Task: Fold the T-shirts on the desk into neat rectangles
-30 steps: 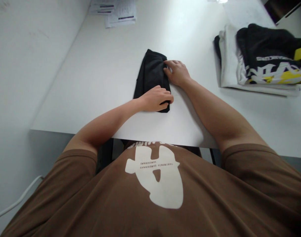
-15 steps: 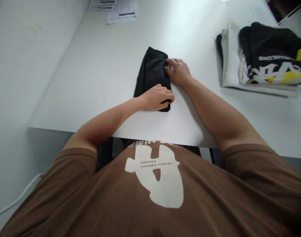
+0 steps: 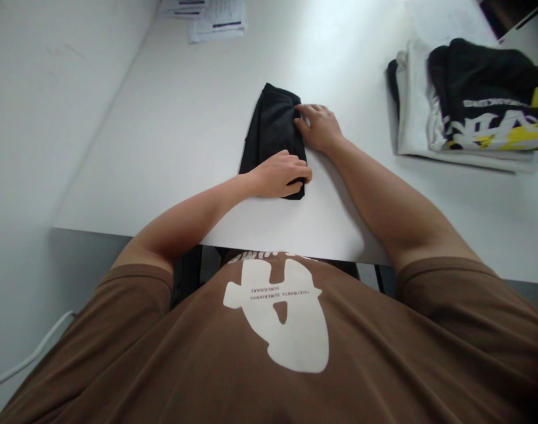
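1. Counter (image 3: 154,147): one, white. It carries one folded black cloth (image 3: 275,126), lying flat near the middle of the front part.
2. Hands: two, both on the cloth. The left hand (image 3: 283,174) lies across its near end, fingers curled over the right edge and gripping it.
3. The right hand (image 3: 320,127) touches the right edge nearer the far end, fingers bent; whether it pinches the fabric cannot be told.
4. Garment stack (image 3: 472,106): one, to the right, well apart from the cloth. At least three folded pieces show, black and white; the top one bears white and yellow print.
5. Papers (image 3: 218,23): at least two, at the far left.
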### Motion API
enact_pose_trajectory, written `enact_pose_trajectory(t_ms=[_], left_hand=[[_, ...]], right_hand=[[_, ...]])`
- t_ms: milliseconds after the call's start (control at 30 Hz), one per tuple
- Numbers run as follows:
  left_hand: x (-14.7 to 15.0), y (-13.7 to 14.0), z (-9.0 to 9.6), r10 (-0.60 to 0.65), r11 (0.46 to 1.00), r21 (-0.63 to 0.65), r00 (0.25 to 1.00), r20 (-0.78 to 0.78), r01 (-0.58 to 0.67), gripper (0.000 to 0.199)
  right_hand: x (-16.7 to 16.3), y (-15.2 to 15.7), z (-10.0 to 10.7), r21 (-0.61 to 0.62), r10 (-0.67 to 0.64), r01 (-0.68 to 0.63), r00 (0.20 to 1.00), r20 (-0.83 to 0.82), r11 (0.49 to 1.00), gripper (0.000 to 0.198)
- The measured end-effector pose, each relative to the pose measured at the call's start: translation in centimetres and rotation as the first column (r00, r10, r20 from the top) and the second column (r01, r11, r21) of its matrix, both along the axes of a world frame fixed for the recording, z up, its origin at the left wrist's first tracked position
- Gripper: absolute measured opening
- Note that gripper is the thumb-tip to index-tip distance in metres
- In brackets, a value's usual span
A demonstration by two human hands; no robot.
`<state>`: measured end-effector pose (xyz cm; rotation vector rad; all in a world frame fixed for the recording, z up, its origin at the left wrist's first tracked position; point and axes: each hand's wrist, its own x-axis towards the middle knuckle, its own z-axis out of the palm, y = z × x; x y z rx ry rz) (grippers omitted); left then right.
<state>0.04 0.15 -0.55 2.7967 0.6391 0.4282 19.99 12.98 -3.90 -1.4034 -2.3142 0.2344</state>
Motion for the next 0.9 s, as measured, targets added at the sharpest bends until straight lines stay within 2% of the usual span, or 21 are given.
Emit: enact_pose_trajectory(t_ms=[400,633,900], left_hand=[[0.0,-0.1,0.3,0.001,1.000,-0.011,1.000,-0.018,-0.001,0.021],[0.1,-0.1,0.4,0.000,1.000,-0.003,1.000,-0.031,0.000,0.020],[-0.1,-0.3,0.9,0.012,1.000,-0.020,0.998,-0.067,-0.014,0.021]], right_hand=[[-0.1,0.2,-0.3,0.024,-0.029,0.028,0.998,0.057,0.999,0.056],[0.2,0.7,-1.1,0.064,-0.008,0.008,1.000,-0.008,0.998,0.055],[-0.2,0.3,-0.9,0.072,-0.049,0.048,0.999,0.014,0.996,0.053]])
